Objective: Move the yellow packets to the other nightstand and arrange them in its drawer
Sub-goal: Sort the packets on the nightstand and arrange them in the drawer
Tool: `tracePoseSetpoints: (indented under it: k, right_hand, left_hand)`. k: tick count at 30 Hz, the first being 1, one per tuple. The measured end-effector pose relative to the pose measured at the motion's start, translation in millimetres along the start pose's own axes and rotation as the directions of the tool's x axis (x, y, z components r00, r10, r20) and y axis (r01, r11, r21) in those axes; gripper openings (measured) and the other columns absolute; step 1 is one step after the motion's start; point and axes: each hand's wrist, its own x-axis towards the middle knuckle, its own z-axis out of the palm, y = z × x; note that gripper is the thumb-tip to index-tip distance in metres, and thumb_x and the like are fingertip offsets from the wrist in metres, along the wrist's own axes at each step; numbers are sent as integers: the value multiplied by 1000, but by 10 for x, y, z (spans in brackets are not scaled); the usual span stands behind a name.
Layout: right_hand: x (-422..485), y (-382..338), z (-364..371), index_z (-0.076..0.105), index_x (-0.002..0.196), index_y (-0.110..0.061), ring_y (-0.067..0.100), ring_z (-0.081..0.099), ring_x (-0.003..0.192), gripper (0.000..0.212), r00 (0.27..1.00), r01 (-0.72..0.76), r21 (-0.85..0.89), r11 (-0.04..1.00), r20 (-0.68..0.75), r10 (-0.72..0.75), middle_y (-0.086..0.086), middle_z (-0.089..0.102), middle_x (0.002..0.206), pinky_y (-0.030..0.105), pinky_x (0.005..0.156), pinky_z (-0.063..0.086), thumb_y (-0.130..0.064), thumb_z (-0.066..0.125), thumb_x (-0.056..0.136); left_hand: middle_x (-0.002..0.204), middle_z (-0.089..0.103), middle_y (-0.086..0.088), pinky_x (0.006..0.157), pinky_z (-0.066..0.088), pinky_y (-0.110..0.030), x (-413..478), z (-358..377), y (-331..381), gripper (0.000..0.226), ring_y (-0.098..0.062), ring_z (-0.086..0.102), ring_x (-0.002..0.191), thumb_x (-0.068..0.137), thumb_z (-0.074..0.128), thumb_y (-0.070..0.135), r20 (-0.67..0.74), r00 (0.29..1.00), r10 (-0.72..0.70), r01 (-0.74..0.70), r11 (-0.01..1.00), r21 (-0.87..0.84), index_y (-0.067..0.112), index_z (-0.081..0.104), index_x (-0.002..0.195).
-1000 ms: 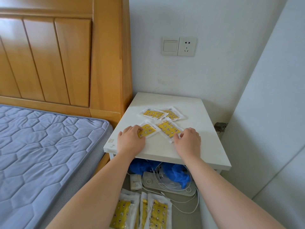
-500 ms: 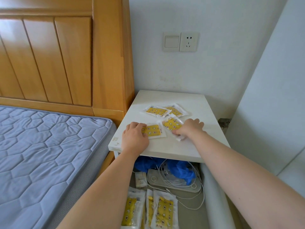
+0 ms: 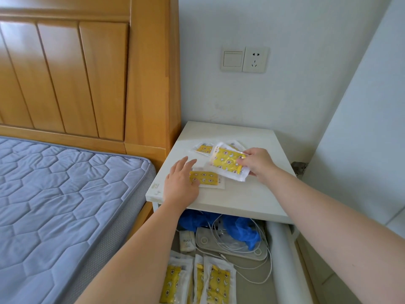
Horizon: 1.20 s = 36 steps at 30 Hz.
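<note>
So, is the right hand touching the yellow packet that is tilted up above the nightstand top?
Touching. The head view shows the right hand pinching the tilted packet at its right edge, with the thumb on its yellow face.

A honey-coloured wooden headboard (image 3: 65, 73) with upright panels fills the upper left. Below it lies a grey-blue mattress (image 3: 54, 205) quilted in hexagons. Just right of the headboard stands a white nightstand (image 3: 230, 132), backed against a pale, slightly scuffed wall (image 3: 285, 23). On that wall, right of the headboard, a light switch (image 3: 232, 59) and a socket (image 3: 255, 59) sit side by side. Farther right of the headboard rises a smooth white panel (image 3: 361, 128). The light is soft and even.
</note>
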Motion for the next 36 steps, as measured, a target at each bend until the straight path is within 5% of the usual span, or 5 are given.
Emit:
tracePoseSetpoints:
  k: [5,12,22,29,36]
  right_hand:
    - [-18,42,267,59,116,0,19,62,75,34,964,-56,41,998,262,43,9,63,94,33,73,52,0,67,83]
    - [221,52,402,70,96,-6,25,59,98,20,918,357,-504,787,33,-395,10,64,104,29,77,44,-14,53,90]
    - [714,-130,732,51,129,-9,32,44,125,47,967,256,-678,689,186,-176,14,53,132,40,103,38,-43,42,97]
    - [871,-180,927,49,128,-14,29,39,127,63,966,258,-817,515,204,-160,7,53,131,44,107,30,-49,67,79]
    - [870,-317,944,45,66,-11,26,53,83,38,960,269,-762,589,260,-102,6,56,79,24,58,38,-29,77,76]
  left_hand:
    - [161,7,9,119,11,-41,-18,8,35,57,-15,3,148,97,42,43,16,1000,6,-6,999,47,38,21,149]
    - [161,7,11,119,6,-44,-25,35,63,56,-17,1,148,96,25,60,164,986,1,-42,969,244,44,17,149]
    - [156,25,12,117,14,-44,-3,85,64,56,-17,17,144,95,21,61,122,992,20,-55,954,293,42,22,147]
    - [154,27,13,116,15,-43,-12,98,44,55,-17,20,143,95,22,60,92,995,38,-64,953,297,41,25,146]
    - [155,26,12,117,14,-44,-6,114,42,56,-17,19,143,94,22,61,93,995,36,-63,951,304,41,24,146]
